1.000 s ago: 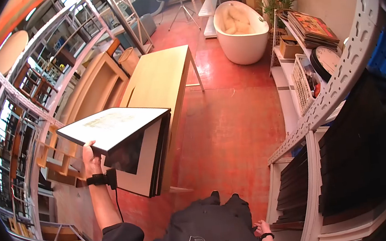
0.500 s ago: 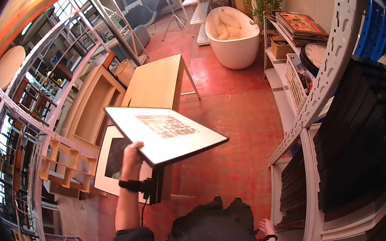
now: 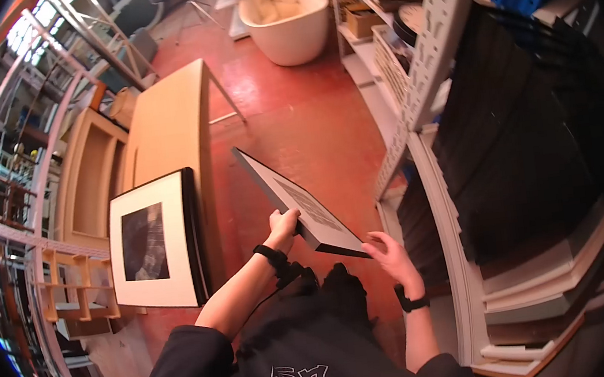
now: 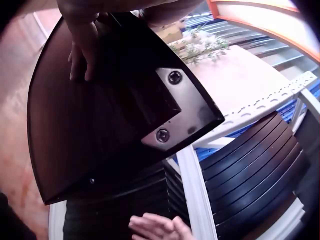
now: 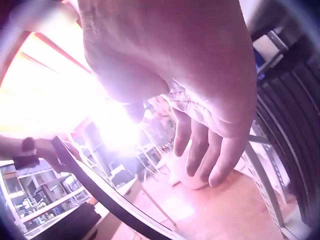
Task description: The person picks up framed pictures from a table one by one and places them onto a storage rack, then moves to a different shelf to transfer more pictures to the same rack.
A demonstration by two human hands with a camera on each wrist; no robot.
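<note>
My left hand (image 3: 284, 227) grips a black-edged framed picture (image 3: 311, 206) by its near edge, the thumb on the front and fingers behind. The picture is tilted up in front of my body. Its dark back (image 4: 120, 120) shows in the left wrist view, with a screwed metal bracket (image 4: 192, 110) at one corner. My right hand (image 3: 391, 256) is beside the picture's lower right corner, fingers loosely bent and holding nothing. In the right wrist view, those fingers (image 5: 215, 155) hang apart from the frame edge (image 5: 110, 197). Further left, several framed pictures (image 3: 178, 238) lean together against the wooden table.
The wooden table (image 3: 168, 107) extends forward on the left, near a wooden cabinet (image 3: 87, 174). On the right stands a metal rack (image 3: 424, 87) with black slatted panels (image 3: 525, 143) close to my right arm. A white bathtub (image 3: 289, 35) stands ahead on the red floor (image 3: 296, 130).
My left hand has carried the framed picture rightward, away from the leaning stack, and turned it steeper. The right hand has risen from my side to the picture's corner. The head view has turned right.
</note>
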